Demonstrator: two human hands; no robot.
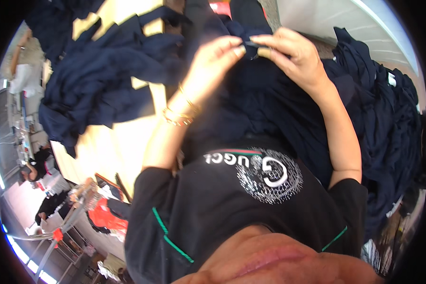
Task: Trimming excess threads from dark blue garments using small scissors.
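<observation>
My left hand (217, 56) and my right hand (291, 53) meet at the upper middle, fingertips a short gap apart. Both are closed in a pinch on a bit of dark navy cloth (251, 102), which hangs down across my lap. A thin greyish sliver (251, 43) shows between the fingertips; too small to tell what it is. Gold bracelets (179, 118) circle my left wrist.
To the left, a heap of navy cloth pieces (104, 80) lies on a pale wooden table (113, 146). More navy cloth (383, 109) is piled on the right. Beyond the table, at lower left, stand a metal rail (47, 251) and an orange-red cloth (106, 215).
</observation>
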